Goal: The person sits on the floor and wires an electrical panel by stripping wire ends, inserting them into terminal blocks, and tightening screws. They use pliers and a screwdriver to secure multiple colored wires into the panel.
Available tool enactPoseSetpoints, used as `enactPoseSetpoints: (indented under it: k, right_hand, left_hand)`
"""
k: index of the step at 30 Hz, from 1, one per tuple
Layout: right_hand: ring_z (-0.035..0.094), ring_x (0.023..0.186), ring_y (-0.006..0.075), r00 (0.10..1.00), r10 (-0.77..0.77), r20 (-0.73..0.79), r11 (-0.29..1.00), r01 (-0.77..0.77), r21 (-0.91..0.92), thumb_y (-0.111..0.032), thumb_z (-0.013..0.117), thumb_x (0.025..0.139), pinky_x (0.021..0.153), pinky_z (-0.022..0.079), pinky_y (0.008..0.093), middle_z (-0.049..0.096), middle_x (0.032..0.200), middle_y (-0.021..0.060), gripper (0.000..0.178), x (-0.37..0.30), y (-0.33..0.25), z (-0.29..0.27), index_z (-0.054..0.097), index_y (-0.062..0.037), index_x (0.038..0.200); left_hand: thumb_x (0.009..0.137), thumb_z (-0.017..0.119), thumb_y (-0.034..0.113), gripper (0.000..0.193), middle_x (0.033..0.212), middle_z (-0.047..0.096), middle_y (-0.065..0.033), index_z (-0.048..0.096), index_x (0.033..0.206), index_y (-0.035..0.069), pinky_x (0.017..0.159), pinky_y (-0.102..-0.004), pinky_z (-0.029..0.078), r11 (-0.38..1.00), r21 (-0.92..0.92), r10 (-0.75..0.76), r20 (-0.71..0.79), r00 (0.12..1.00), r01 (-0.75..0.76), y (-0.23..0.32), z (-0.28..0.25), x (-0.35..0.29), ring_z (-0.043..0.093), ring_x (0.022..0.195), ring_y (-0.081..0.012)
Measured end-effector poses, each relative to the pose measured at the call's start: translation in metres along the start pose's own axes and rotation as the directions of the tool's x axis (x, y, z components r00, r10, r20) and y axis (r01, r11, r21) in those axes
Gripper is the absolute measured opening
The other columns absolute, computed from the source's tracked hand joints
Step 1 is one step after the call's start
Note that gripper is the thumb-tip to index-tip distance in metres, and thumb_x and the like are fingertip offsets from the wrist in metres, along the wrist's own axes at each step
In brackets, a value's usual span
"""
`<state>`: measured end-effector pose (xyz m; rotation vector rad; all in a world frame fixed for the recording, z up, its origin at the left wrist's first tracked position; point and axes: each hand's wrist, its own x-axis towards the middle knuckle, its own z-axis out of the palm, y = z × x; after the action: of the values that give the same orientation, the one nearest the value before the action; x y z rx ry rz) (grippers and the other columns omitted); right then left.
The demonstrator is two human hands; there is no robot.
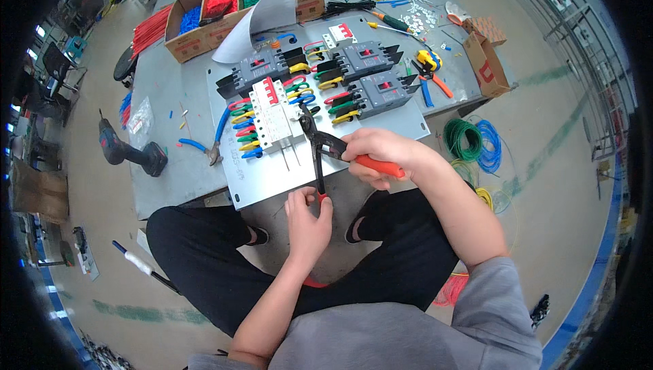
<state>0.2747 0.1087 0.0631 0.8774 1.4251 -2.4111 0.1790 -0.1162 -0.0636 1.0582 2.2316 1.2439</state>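
Note:
Red-gripped crimping pliers (318, 159) are spread between my two hands, with their dark head over the edge of a white mounting plate (262, 183). My right hand (381, 152) wraps around one red grip. Lower down, my left hand (307, 220) has its fingers closed on the end of the other. The jaws sit close to the colored wire loops beside a white breaker row (273, 115) with red levers. What lies inside the jaws is too small to make out. Grey molded-case breakers (384, 92) with red, green and yellow wires stand on the same plate.
A cardboard box (204, 42) of colored sleeves stands at the back, beside a curled white sheet (253, 26). Blue-handled pliers (212, 152) and a cordless drill (129, 149) are at left. A yellow wire stripper (428, 60) lies at right. Wire coils (462, 140) rest on the floor.

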Motion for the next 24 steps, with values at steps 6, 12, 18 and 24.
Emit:
enactPoseSetpoints:
  k: [6, 12, 18, 24]
  right_hand:
    - [0.043, 0.039, 0.0154, 1.0, 0.003, 0.009, 0.997, -0.003, 0.076, -0.013, 0.054, 0.103, 0.034, 0.041, 0.0316, 0.048, 0.055, 0.0056, 0.012, -0.004, 0.004, -0.006, 0.05, -0.0018, 0.1]
    - [0.044, 0.037, 0.0168, 1.0, 0.016, -0.01, 1.0, -0.016, -0.007, -0.014, 0.054, 0.101, 0.036, 0.044, 0.0356, 0.052, 0.055, 0.0071, 0.021, -0.008, -0.004, -0.001, 0.054, -0.0044, 0.082]
    - [0.043, 0.034, 0.0181, 1.0, -0.01, 0.0, 0.999, 0.01, -0.041, -0.014, 0.054, 0.1, 0.037, 0.045, 0.0359, 0.053, 0.054, 0.0091, 0.024, -0.004, 0.001, -0.011, 0.053, -0.0049, 0.078]
    - [0.045, 0.035, 0.0182, 1.0, 0.006, -0.004, 1.0, -0.006, -0.03, -0.014, 0.055, 0.1, 0.036, 0.044, 0.0356, 0.052, 0.053, 0.0083, 0.024, -0.004, -0.005, -0.008, 0.053, -0.0052, 0.078]
  left_hand:
    - [0.093, 0.075, 0.018, 0.029, 0.106, 0.061, -0.0138, 0.071, 0.118, 0.005, 0.097, -0.0474, 0.044, 0.847, 0.392, 0.46, -0.204, 0.864, -0.359, 0.043, -0.038, 0.082, 0.056, 0.109, -0.0349]
    - [0.089, 0.08, 0.02, 0.026, 0.107, 0.066, -0.0092, 0.083, 0.112, 0.009, 0.098, -0.0459, 0.046, 0.719, 0.594, 0.42, 0.045, 0.907, -0.362, 0.037, -0.055, 0.144, 0.059, 0.111, -0.0315]
    - [0.09, 0.077, 0.02, 0.016, 0.1, 0.071, -0.0113, 0.085, 0.099, 0.01, 0.092, -0.0465, 0.052, 0.825, 0.497, 0.283, 0.048, 0.958, -0.269, 0.038, -0.048, 0.163, 0.063, 0.102, -0.0331]
    - [0.092, 0.074, 0.021, 0.017, 0.099, 0.071, -0.014, 0.086, 0.1, 0.012, 0.092, -0.0467, 0.053, 0.838, 0.476, 0.265, 0.071, 0.962, -0.267, 0.031, -0.047, 0.174, 0.064, 0.099, -0.0354]
